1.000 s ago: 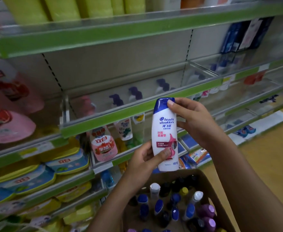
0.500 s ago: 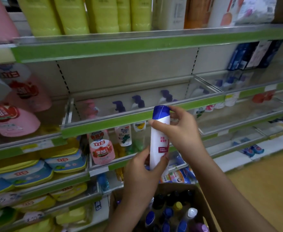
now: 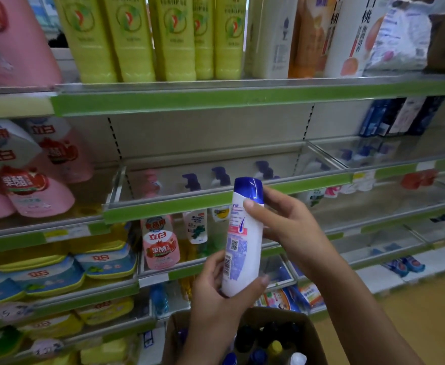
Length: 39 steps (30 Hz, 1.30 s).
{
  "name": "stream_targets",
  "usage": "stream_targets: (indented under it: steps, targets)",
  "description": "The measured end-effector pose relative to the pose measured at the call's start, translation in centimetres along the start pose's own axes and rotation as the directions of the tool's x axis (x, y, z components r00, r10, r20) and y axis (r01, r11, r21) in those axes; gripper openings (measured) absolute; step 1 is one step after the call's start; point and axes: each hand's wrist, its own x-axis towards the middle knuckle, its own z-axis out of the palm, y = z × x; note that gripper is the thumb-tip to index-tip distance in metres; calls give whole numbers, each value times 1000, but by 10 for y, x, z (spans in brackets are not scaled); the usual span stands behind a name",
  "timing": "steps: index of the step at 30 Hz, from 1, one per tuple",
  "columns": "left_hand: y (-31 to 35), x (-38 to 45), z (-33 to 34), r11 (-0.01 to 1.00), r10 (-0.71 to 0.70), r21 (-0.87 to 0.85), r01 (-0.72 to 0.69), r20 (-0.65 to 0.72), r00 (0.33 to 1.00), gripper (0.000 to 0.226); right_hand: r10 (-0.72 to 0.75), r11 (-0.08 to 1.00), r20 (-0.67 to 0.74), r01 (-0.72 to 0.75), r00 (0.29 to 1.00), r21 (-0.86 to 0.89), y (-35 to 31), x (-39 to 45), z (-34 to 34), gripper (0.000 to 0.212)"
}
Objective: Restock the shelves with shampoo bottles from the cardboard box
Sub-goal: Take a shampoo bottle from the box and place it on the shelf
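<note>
We hold the shampoo bottle [image 3: 243, 238] upright, back label toward us, probably for checking: left hand [image 3: 216, 293] grips its base at 6 o'clock, right hand [image 3: 282, 219] its shoulder at 2 o'clock.

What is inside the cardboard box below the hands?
Inside the cardboard box stand bottles seen from above: dark caps, a yellow cap, a white cap, blue caps. The left forearm covers the box's left part.

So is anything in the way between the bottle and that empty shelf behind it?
Nothing big. The shampoo bottle, held in both hands, is in front of the bare middle shelf. Only the shelf's clear front lip with its green strip stands between them, so the bottle likely has to go up over it.
</note>
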Motion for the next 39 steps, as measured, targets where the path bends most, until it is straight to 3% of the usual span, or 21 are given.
stream_targets:
  steps: [3,7,11,18,23,26,29,31,33,34,36,39]
  targets:
    - [-1,-3,1,997,45,71,-41,-58,997,57,-17,997,-3,17,1000,-70,-1,-4,0,35]
    - [0,-3,-5,1000,19,9,-20,57,998,61,-14,999,-35,15,999,32,0,-4,-2,44]
    - [5,0,-14,998,-25,-57,34,144,989,50,-29,993,-23,31,999,116,-6,-5,-4,49]
    - [6,-4,-13,997,-37,-62,46,131,991,55,-33,995,41,29,999,94,-10,-10,-2,47]
    - [8,-6,-15,992,-56,-100,77,203,978,64,-18,992,34,14,999,124,-11,-11,-6,40]
    - [9,-4,-17,937,-87,-286,199,359,929,84,19,962,100,-46,995,270,-12,-7,-8,44]
    - [12,-4,-18,823,-119,-406,398,561,819,73,10,923,219,-93,976,373,-11,-5,-10,45]
    - [12,-5,-19,754,-101,-461,468,623,776,69,-6,936,187,-60,982,346,-11,-5,-10,45]
    - [11,-4,-17,745,-122,-487,457,573,810,75,-26,964,66,7,997,265,-15,-6,-8,46]
    - [11,-4,-16,787,-142,-458,413,518,844,81,-46,979,-1,45,999,197,-18,-7,-6,48]
    - [13,-6,-10,928,-180,-240,286,383,906,91,-83,994,-105,91,991,65,-20,-6,-3,52]
    - [17,-7,-2,987,-156,-5,161,222,963,59,-123,992,-132,118,984,-48,-20,-1,1,53]
